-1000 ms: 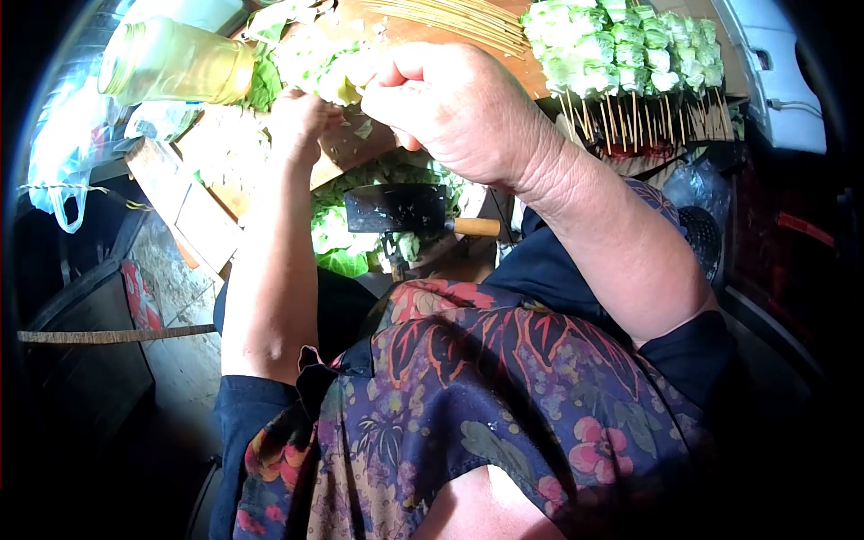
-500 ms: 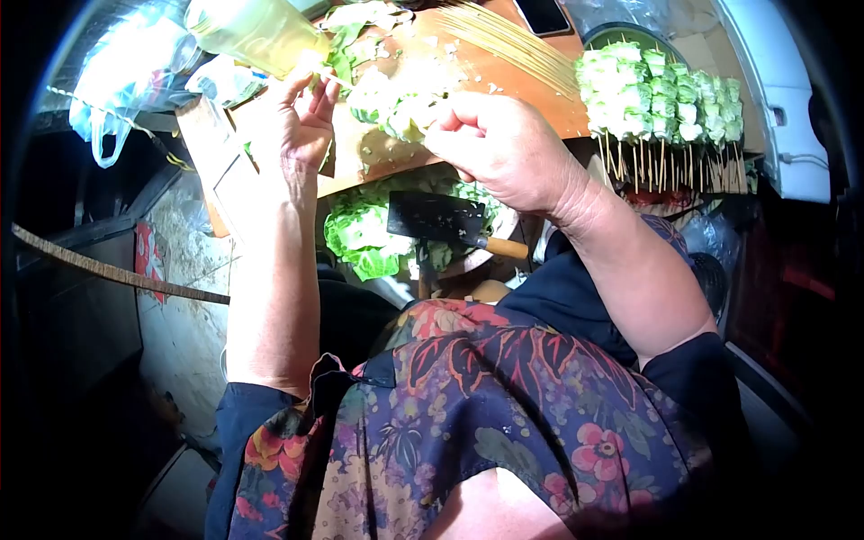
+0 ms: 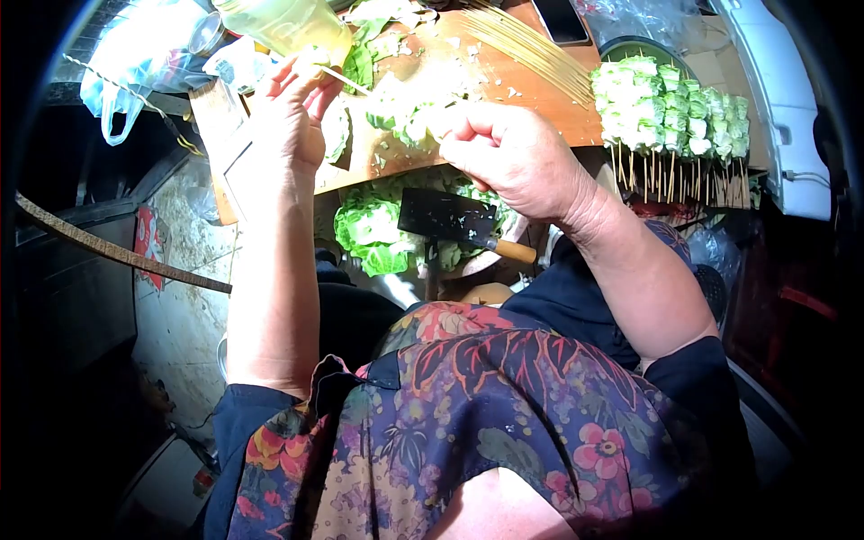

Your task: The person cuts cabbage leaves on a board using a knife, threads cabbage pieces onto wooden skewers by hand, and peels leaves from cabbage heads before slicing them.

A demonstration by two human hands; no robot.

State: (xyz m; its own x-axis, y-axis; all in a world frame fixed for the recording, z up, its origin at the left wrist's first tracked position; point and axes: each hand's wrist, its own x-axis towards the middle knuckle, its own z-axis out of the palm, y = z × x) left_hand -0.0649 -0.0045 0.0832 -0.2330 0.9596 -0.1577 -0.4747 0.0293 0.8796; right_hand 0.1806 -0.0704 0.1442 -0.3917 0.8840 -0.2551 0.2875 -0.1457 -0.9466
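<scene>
My left hand [image 3: 300, 112] is raised at the table's front left, its fingertips pinching a small pale green cabbage piece [image 3: 317, 56] at the tip of a thin wooden skewer [image 3: 356, 87]. Cut cabbage pieces [image 3: 400, 112] sit further along the skewer, towards my right hand [image 3: 513, 157]. That hand is closed in a pinch at the near end of these pieces; the stick inside its fingers is hidden. Below my hands, a cleaver [image 3: 447, 214] with a dark blade and wooden handle lies over a container of cabbage leaves [image 3: 367, 229].
Bare skewers [image 3: 531, 54] lie across the wooden board [image 3: 418, 160] near a phone [image 3: 562, 20]. Several finished cabbage skewers [image 3: 670, 112] are stacked at the right, sticks pointing towards me. A yellowish plastic container [image 3: 288, 27] and plastic bags [image 3: 135, 67] stand at the back left.
My left hand has drawn slightly left, away from the skewered cabbage, and more bare stick shows between. My right hand keeps its pinch. The whole view has shifted a little.
</scene>
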